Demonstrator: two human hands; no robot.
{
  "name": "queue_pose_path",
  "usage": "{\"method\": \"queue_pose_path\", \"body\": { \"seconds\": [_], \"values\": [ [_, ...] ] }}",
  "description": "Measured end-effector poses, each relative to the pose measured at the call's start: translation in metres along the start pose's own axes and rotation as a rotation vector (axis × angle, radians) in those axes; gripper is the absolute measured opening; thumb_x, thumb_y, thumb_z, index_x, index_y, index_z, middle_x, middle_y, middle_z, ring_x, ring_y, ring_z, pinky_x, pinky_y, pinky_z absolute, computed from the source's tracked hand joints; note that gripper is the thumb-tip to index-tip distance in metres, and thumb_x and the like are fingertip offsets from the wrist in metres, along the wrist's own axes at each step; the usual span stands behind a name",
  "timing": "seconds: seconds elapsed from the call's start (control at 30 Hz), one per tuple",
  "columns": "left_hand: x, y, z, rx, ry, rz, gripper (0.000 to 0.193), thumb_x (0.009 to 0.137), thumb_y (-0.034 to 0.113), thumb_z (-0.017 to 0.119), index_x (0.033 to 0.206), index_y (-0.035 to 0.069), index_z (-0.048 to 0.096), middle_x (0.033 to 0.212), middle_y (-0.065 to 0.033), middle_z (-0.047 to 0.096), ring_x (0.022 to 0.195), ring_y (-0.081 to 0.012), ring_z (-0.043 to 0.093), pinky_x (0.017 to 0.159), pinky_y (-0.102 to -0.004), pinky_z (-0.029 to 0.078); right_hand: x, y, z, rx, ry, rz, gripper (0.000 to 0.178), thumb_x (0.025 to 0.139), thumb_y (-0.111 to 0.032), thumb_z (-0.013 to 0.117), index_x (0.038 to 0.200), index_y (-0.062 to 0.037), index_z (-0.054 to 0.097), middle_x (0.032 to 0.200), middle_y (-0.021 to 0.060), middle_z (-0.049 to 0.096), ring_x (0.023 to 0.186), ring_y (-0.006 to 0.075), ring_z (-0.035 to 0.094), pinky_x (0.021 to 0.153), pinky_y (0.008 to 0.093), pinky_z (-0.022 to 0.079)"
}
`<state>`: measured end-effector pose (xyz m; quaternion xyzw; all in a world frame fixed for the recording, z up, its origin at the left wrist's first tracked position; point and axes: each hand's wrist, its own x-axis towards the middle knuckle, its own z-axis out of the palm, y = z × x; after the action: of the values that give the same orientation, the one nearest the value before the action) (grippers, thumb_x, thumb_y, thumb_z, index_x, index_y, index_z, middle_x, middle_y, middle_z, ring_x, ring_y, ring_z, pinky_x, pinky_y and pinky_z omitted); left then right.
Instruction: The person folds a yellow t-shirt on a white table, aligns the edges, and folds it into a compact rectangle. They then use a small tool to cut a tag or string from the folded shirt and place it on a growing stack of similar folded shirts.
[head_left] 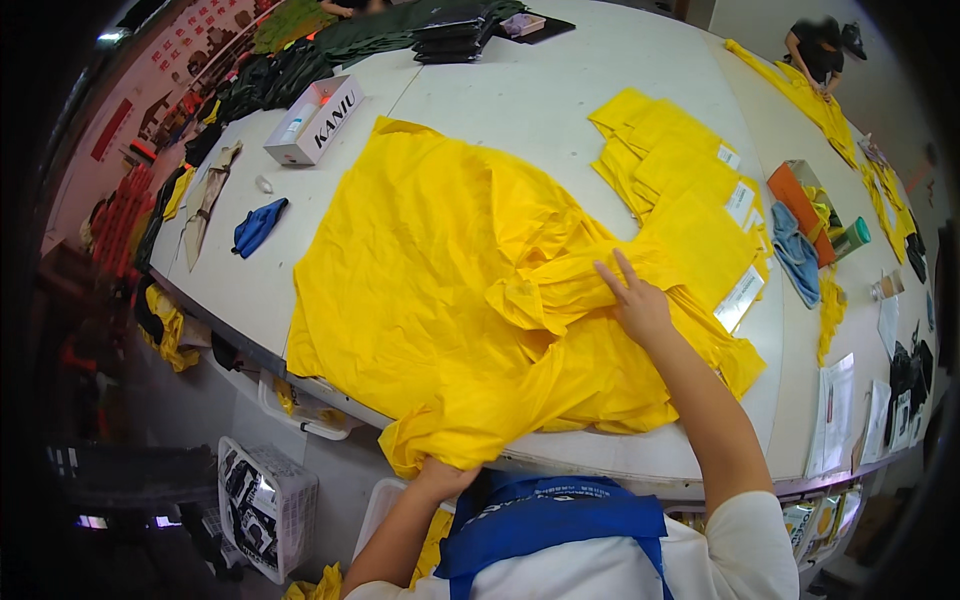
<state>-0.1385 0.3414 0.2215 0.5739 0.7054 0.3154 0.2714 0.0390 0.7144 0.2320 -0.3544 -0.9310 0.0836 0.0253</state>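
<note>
Wide white surface (520,100), curved by the lens, crowded at its edges: white cardboard box (314,120) and blue cloth (258,225) at the left, dark folded garments (450,35) at the far end, stack of folded yellow pieces (680,190) with paper tags at the right, orange box (800,205) beyond that. Another person (815,50) bent over more yellow fabric at the far right corner.

Spread across the near middle, a large crumpled yellow garment (440,290), lower hem hanging over the near edge. Left hand (440,475) down at that edge, closed around a bunched fold of the hem. Right hand (635,305) flat on top, fingers spread, pressing a twisted ridge of fabric near the centre.

Likely a smoothing or straightening step: best done by keeping the right palm pinned as an anchor, drawing the hem taut with the left, and easing out the central twist before any fold, clear of the tagged stack just beside.
</note>
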Motion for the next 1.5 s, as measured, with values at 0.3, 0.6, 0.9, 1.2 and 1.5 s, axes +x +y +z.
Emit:
{"method": "queue_pose_path", "body": {
  "seconds": [0.3, 0.6, 0.9, 1.2, 1.5],
  "values": [
    [0.015, 0.021, -0.023, 0.291, 0.031, 0.111, 0.033, 0.078, 0.022, 0.066, 0.110, 0.013, 0.066, 0.115, -0.0073, 0.064, 0.107, -0.0279, 0.059, 0.092, -0.0397, 0.045, 0.050, 0.155, -0.111, 1.024, 0.811, 0.500, 0.053, 0.086, -0.009, 0.056, 0.135, -0.0012, 0.039, 0.121, 0.0134, 0.054, 0.096, 0.0228, 0.058, 0.082, 0.0318, 0.047],
    [-0.033, -0.098, 0.023, 0.224, 0.262, -0.524, 0.046, 0.084, 0.026, 0.063, 0.126, 0.007, 0.054, 0.130, -0.0122, 0.053, 0.120, -0.0310, 0.048, 0.099, -0.0390, 0.038, -0.206, 0.076, 0.012, 0.088, 0.257, 0.277, 0.092, 0.064, -0.024, 0.081, 0.139, -0.0068, 0.031, 0.145, 0.0194, 0.030, 0.133, 0.0397, 0.027, 0.108, 0.0499, 0.020],
    [-0.015, -0.087, -0.035, -1.743, 0.320, -0.338, 0.053, 0.091, 0.028, 0.055, 0.139, 0.011, 0.038, 0.142, -0.0089, 0.042, 0.129, -0.0327, 0.040, 0.103, -0.0546, 0.032, -0.225, 0.125, 0.060, 0.381, 0.535, 0.855, 0.084, 0.071, -0.012, 0.076, 0.140, -0.0026, 0.029, 0.136, 0.0200, 0.037, 0.118, 0.0334, 0.043, 0.100, 0.0410, 0.036],
    [0.005, -0.085, -0.084, -1.425, 0.668, -0.544, 0.045, 0.093, 0.018, 0.049, 0.136, 0.010, 0.040, 0.136, -0.0100, 0.048, 0.125, -0.0312, 0.047, 0.099, -0.0534, 0.041, -0.224, 0.102, 0.035, 0.594, 0.432, 0.999, 0.080, 0.071, -0.010, 0.076, 0.138, -0.0034, 0.034, 0.127, 0.0176, 0.042, 0.108, 0.0292, 0.049, 0.091, 0.0391, 0.042],
    [0.074, 0.079, -0.135, -1.487, 0.216, 0.074, 0.057, 0.090, 0.015, 0.049, 0.143, 0.005, 0.029, 0.145, -0.0139, 0.036, 0.132, -0.0351, 0.037, 0.109, -0.0534, 0.029, -0.150, -0.083, 0.005, 0.328, 0.387, 0.011, 0.082, 0.062, -0.026, 0.080, 0.132, -0.0048, 0.042, 0.133, 0.0159, 0.046, 0.126, 0.0383, 0.039, 0.105, 0.0483, 0.025]
  ]
}}
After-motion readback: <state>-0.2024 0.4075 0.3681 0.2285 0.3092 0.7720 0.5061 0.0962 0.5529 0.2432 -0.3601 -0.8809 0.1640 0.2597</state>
